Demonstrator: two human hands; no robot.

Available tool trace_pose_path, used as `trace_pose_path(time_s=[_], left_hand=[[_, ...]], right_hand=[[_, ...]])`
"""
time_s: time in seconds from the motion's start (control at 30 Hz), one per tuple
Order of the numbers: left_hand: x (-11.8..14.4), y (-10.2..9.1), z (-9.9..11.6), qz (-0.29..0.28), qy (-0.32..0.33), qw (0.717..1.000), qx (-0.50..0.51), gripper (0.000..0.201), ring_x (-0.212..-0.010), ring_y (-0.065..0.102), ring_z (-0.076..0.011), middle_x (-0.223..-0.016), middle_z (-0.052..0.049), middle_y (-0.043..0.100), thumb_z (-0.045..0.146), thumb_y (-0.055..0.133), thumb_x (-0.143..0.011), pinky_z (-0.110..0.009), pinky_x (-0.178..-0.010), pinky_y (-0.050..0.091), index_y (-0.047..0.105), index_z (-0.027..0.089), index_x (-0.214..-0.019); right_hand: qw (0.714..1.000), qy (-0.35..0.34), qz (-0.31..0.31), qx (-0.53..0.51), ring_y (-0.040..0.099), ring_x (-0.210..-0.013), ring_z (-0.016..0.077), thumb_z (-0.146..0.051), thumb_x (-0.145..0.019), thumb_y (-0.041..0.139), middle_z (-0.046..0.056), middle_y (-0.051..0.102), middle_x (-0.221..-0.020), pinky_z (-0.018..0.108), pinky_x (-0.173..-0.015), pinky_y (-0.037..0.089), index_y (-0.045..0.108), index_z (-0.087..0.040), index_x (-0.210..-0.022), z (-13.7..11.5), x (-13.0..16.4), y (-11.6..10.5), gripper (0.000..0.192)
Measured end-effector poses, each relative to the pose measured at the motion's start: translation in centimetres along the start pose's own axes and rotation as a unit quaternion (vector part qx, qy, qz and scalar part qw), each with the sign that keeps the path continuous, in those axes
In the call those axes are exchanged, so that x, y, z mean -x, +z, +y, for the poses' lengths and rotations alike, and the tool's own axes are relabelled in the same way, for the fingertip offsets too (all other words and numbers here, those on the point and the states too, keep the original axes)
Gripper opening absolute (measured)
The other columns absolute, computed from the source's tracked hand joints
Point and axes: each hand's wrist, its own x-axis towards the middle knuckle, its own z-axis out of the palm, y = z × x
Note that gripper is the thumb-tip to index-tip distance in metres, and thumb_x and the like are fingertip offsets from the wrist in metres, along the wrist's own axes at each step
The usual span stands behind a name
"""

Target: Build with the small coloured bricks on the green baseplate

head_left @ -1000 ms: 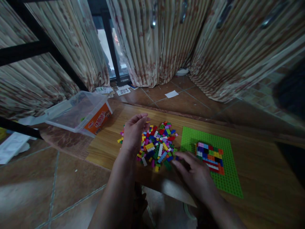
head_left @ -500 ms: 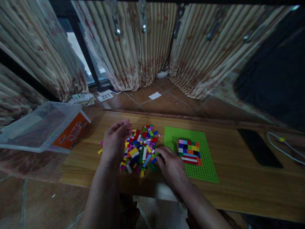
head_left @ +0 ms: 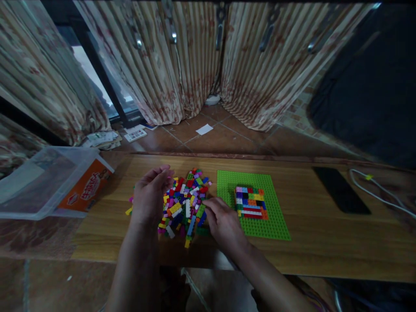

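A heap of loose toy bricks (head_left: 187, 208) in many colours lies on the wooden table. My left hand (head_left: 150, 190) hovers over the heap's left side, fingers curled together; whatever they may hold is hidden. At the heap's right edge, my right hand (head_left: 225, 222) has its thumb and fingers drawn together among the bricks, close to a green brick (head_left: 200, 211). I cannot make out what is between them. Just right of that hand, a green baseplate (head_left: 277, 223) carries a square block of joined bricks (head_left: 250, 203) with a multicoloured top.
A clear plastic bin (head_left: 48, 173) with an orange label stands at the left end of the table (head_left: 312, 247). On the right lie a black phone-like slab (head_left: 341, 190) and a white cable (head_left: 383, 195). Curtains (head_left: 191, 65) hang behind, above a tiled floor.
The whole view has shifted slightly, so things sit further left. My right hand stays at the heap's right edge, where some bricks have moved a little. My left hand keeps its pose.
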Motion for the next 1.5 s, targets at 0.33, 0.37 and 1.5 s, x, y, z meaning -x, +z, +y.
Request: trace_pose_path(time_s=[0.33,0.37,1.5], left_hand=[[-0.1,-0.6,-0.3,-0.008,0.019,1.0,-0.006,0.026,-0.06,0.056,-0.0069,-0.074,-0.001,0.066,0.026,0.076,-0.062,-0.018,-0.059,0.042,0.069,0.014,-0.084],[-0.1,-0.6,-0.3,-0.008,0.02,1.0,-0.005,0.026,-0.059,0.056,-0.0069,-0.074,-0.001,0.066,0.026,0.076,-0.062,-0.018,-0.058,0.042,0.069,0.014,-0.084],[-0.1,-1.1,0.1,0.004,0.011,1.0,0.017,0.026,-0.058,0.055,-0.0065,-0.074,0.0,0.066,0.026,0.077,-0.06,-0.018,-0.059,0.043,0.069,0.015,-0.082]], right_hand=[[0.997,-0.005,-0.07,-0.026,0.064,-0.082,0.0154,-0.017,-0.091,0.056,0.001,0.066,-0.09,0.028,-0.073,0.049,0.066,-0.023,-0.095,-0.6,1.8,-2.4,0.012],[0.995,-0.013,-0.097,-0.023,0.063,-0.082,0.0156,-0.017,-0.089,0.058,0.001,0.066,-0.089,0.028,-0.072,0.049,0.066,-0.023,-0.096,-0.6,2.0,-2.5,0.011],[0.996,-0.048,-0.061,0.038,0.066,-0.093,0.0185,-0.026,-0.093,0.054,0.005,0.067,-0.105,0.032,-0.078,0.053,0.065,-0.025,-0.11,-0.9,2.2,-0.5,0.02]])
